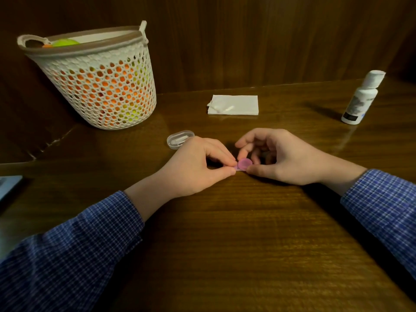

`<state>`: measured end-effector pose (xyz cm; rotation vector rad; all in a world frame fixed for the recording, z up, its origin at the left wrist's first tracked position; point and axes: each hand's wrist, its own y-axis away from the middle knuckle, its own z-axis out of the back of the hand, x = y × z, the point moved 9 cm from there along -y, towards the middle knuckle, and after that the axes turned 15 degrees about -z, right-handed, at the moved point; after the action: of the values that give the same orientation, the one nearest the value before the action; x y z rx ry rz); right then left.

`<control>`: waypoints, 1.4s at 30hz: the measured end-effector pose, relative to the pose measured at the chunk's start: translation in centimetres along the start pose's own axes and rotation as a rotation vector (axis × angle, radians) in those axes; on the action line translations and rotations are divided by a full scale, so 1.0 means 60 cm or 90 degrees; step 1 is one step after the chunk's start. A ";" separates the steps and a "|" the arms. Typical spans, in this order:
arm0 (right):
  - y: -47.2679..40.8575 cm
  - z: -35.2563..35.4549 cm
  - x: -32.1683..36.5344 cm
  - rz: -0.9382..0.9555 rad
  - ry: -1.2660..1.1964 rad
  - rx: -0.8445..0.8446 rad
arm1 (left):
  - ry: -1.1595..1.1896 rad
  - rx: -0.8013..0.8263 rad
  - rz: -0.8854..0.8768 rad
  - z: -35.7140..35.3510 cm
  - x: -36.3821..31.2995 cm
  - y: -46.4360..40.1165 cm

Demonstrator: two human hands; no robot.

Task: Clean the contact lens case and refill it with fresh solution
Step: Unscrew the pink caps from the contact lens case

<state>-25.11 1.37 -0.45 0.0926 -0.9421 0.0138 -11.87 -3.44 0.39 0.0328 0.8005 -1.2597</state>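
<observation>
Both hands pinch the pink contact lens case (pixel 244 164) at desk (pixel 247 233) centre: left hand (pixel 198 164) grips its left end, right hand (pixel 276 157) holds at the round cap. Judged step: opening the case, before cleaning. Next move likely requires the tissue (pixel 234 105) at 12 o'clock, then the solution bottle (pixel 361 99) at 2 o'clock.

One bottle (pixel 362 97), one basket (pixel 96 77) (two hands (pixel 191 167)).

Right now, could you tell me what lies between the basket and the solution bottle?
In the head view, a folded white tissue lies on the table between the basket and the solution bottle.
</observation>
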 end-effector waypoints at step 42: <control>-0.002 -0.002 -0.001 -0.008 -0.001 -0.010 | -0.001 0.003 0.005 0.000 0.000 0.000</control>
<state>-25.06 1.28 -0.58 0.0840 -0.9425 -0.0058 -11.87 -3.44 0.43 0.0392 0.7959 -1.2542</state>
